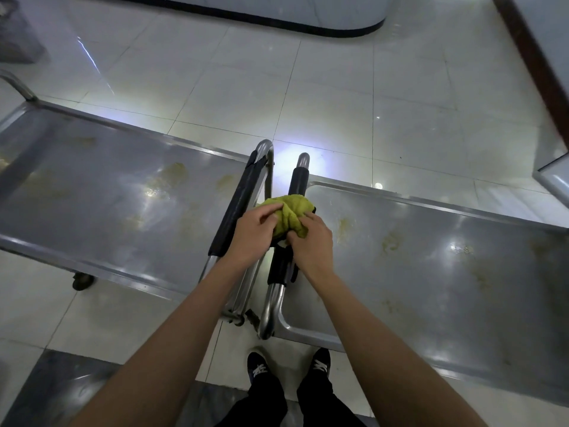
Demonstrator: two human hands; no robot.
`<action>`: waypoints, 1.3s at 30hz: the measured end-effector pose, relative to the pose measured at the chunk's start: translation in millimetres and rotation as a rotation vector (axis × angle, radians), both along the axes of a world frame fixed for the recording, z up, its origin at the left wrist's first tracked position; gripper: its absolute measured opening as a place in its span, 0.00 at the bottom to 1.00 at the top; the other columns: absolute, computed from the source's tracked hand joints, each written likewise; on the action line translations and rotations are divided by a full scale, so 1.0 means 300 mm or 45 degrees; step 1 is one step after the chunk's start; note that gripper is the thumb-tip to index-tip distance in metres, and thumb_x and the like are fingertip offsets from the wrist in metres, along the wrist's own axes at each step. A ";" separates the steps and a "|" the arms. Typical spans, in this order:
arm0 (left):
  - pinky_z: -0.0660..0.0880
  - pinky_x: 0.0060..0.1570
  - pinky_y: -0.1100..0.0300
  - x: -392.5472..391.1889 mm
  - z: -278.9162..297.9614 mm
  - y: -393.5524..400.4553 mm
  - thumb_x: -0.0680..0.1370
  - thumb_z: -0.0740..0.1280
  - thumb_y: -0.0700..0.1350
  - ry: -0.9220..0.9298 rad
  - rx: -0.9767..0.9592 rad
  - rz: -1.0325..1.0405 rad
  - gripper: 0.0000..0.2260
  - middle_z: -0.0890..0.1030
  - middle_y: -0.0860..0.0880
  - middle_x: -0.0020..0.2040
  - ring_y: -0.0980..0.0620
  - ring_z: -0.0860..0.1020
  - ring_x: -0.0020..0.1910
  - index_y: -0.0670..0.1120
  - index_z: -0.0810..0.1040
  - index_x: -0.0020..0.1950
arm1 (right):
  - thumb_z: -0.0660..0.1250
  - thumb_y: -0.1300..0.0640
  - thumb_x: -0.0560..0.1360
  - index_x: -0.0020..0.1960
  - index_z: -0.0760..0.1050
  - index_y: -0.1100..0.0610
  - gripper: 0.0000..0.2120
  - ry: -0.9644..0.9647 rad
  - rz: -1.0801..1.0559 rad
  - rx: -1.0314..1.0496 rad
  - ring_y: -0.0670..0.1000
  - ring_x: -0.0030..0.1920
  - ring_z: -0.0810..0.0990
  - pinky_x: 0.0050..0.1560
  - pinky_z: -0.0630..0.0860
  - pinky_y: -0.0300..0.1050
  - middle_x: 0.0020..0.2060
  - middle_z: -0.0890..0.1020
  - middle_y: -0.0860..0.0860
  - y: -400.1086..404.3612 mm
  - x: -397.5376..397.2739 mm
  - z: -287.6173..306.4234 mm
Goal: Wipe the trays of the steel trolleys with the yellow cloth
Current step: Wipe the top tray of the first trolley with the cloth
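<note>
Both my left hand (253, 228) and right hand (311, 238) pinch the bunched yellow-green terry cloth (289, 212) over the padded handle (284, 241), the stained flat steel tray (431, 257) lying just right of my right hand.

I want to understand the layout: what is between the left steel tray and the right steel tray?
In the head view, two padded trolley handles stand between the left tray and right tray; both hands hold the yellow cloth there.

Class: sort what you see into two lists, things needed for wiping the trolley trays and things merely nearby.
Needed: crumpled yellow cloth, gripped by left hand and right hand; stained left steel tray; stained right steel tray.
Nearby: grey bin; white tiled floor.
</note>
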State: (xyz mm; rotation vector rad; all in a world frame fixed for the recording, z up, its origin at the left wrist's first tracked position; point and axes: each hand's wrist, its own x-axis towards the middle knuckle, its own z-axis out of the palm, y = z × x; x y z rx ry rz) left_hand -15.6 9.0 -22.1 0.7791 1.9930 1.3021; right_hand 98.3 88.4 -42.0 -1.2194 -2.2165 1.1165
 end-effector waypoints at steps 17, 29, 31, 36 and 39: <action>0.76 0.59 0.62 0.132 0.025 0.249 0.82 0.64 0.43 0.426 0.045 -0.163 0.12 0.81 0.57 0.55 0.66 0.77 0.53 0.52 0.81 0.64 | 0.66 0.61 0.71 0.42 0.76 0.53 0.04 0.231 -0.394 -0.160 0.52 0.40 0.80 0.44 0.79 0.58 0.40 0.78 0.49 0.328 0.219 0.015; 0.72 0.67 0.53 0.181 -0.143 0.432 0.82 0.62 0.45 0.549 -0.355 -0.203 0.15 0.79 0.50 0.66 0.52 0.76 0.64 0.49 0.77 0.69 | 0.66 0.57 0.77 0.64 0.80 0.52 0.16 -0.010 -0.113 -0.046 0.56 0.68 0.69 0.69 0.67 0.49 0.72 0.70 0.52 0.594 0.179 -0.198; 0.70 0.67 0.55 0.193 -0.186 0.445 0.82 0.62 0.45 0.548 -0.431 -0.215 0.16 0.78 0.50 0.67 0.51 0.75 0.66 0.49 0.76 0.70 | 0.66 0.54 0.77 0.64 0.80 0.50 0.16 -0.206 -0.052 0.007 0.59 0.71 0.65 0.71 0.65 0.54 0.76 0.65 0.52 0.599 0.186 -0.250; 0.70 0.68 0.48 0.216 -0.278 0.462 0.81 0.62 0.43 0.554 -0.603 -0.233 0.17 0.78 0.45 0.66 0.45 0.75 0.66 0.44 0.75 0.70 | 0.62 0.44 0.77 0.72 0.71 0.46 0.24 -0.618 0.219 0.173 0.57 0.79 0.47 0.77 0.44 0.62 0.81 0.54 0.53 0.579 0.222 -0.338; 0.73 0.62 0.45 0.231 -0.316 0.451 0.80 0.61 0.43 0.614 -0.679 -0.247 0.15 0.79 0.44 0.62 0.42 0.75 0.62 0.44 0.77 0.65 | 0.58 0.45 0.81 0.76 0.66 0.49 0.25 -0.492 0.310 0.226 0.54 0.81 0.47 0.79 0.39 0.56 0.80 0.56 0.53 0.577 0.231 -0.355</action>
